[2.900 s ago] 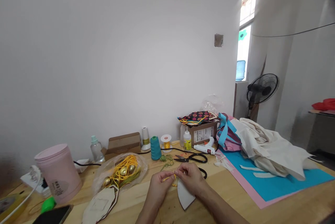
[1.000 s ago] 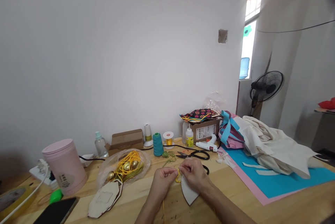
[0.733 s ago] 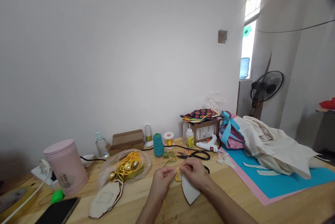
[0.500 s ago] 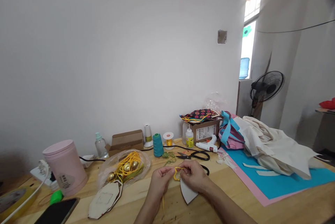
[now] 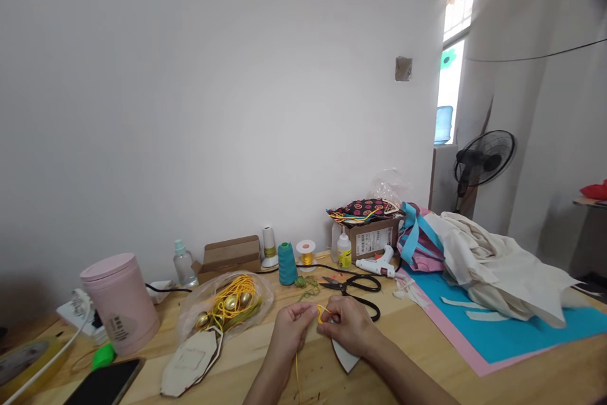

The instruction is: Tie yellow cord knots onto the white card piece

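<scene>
Both hands meet low in the middle of the head view, over the wooden table. Between their fingertips is a loop of yellow cord (image 5: pixel 320 313). My left hand (image 5: pixel 293 324) pinches the cord, and a loose end of it hangs down below. My right hand (image 5: pixel 348 323) is closed on the other side of the loop. Under the right hand shows the pointed end of a white panel (image 5: pixel 346 357); I cannot tell whether that hand holds it or it lies on the table. Black-handled scissors (image 5: pixel 359 283) lie open just beyond the right hand.
Left are a plastic bag of yellow cords and gold bells (image 5: pixel 232 301), white panels (image 5: pixel 190 361), a pink canister (image 5: pixel 121 304) and a phone (image 5: pixel 107 383). A teal thread cone (image 5: pixel 287 264), glue bottle (image 5: pixel 344 250) and glue gun (image 5: pixel 378 264) stand behind. Blue sheet (image 5: pixel 512 335) and cream fabric (image 5: pixel 502 266) lie right.
My right hand has shifted slightly down and left, closer to the left hand. The yellow loop looks smaller, and more of the white panel is covered by the right hand.
</scene>
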A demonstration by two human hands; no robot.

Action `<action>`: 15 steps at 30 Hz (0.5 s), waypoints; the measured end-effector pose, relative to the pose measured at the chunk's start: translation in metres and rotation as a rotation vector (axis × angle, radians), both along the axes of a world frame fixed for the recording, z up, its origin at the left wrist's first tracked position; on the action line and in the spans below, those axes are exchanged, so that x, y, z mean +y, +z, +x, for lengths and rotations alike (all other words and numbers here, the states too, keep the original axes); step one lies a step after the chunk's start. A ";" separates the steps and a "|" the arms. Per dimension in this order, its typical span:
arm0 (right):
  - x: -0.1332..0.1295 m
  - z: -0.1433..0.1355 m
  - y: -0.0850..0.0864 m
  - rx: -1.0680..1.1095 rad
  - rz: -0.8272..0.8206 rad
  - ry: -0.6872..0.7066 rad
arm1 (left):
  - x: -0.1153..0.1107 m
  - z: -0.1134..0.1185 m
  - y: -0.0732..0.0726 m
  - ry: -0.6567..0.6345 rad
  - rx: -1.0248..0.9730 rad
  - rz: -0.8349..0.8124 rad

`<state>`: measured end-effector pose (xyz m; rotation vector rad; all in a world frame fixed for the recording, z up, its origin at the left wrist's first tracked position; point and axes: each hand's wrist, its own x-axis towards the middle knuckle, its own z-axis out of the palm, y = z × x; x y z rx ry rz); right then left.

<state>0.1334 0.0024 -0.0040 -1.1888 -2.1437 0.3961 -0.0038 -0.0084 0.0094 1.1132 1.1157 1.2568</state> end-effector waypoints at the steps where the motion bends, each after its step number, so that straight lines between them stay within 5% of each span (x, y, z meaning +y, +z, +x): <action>1: 0.001 0.001 0.000 -0.006 -0.006 0.010 | 0.001 0.000 -0.001 -0.010 -0.025 -0.012; 15: 0.002 0.014 0.008 -0.039 -0.100 0.087 | 0.008 -0.006 -0.013 -0.052 -0.113 -0.031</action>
